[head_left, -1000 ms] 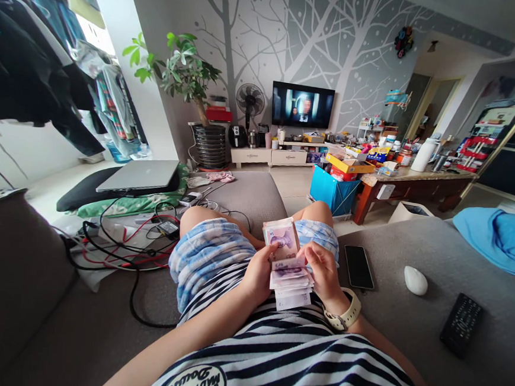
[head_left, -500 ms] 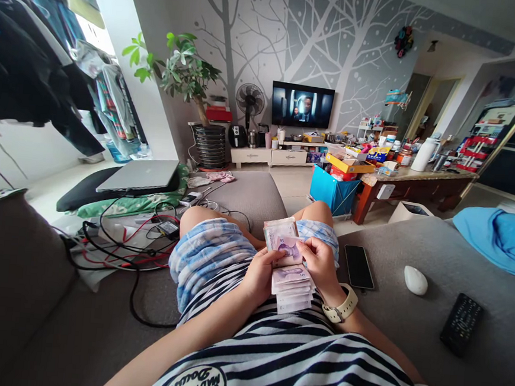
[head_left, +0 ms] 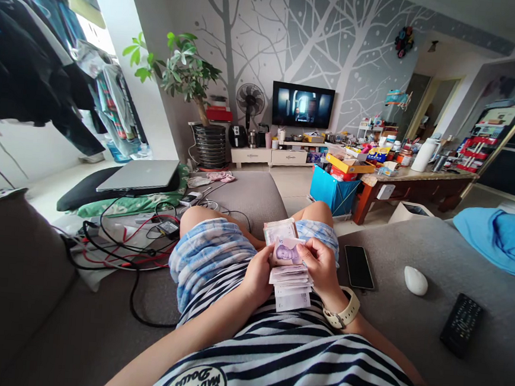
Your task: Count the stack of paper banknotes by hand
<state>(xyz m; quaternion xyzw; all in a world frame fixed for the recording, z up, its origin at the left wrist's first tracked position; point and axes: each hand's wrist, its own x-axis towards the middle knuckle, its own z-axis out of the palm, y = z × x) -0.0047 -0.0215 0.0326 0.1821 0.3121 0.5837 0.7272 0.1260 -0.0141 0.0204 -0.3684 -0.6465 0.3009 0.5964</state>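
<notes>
Over my lap, both hands hold a bundle of purple banknotes, the front one showing a portrait and a 5. My left hand is closed on the bundle's left edge, thumb on the face of the notes. My right hand, with a cream watch at its wrist, pinches the top note near its right corner. Several folded-over notes fan down toward my striped shirt. Behind the front note, paler notes stick up. The fingers under the bundle are hidden.
On the sofa to my right lie a black phone, a white mouse and a black remote. Tangled cables and a laptop are on my left. A cluttered table stands ahead on the right.
The front note now lies more fully in view, its portrait uncovered as my left thumb moved aside. Another note has folded down onto the fanned ones. The television picture differs.
</notes>
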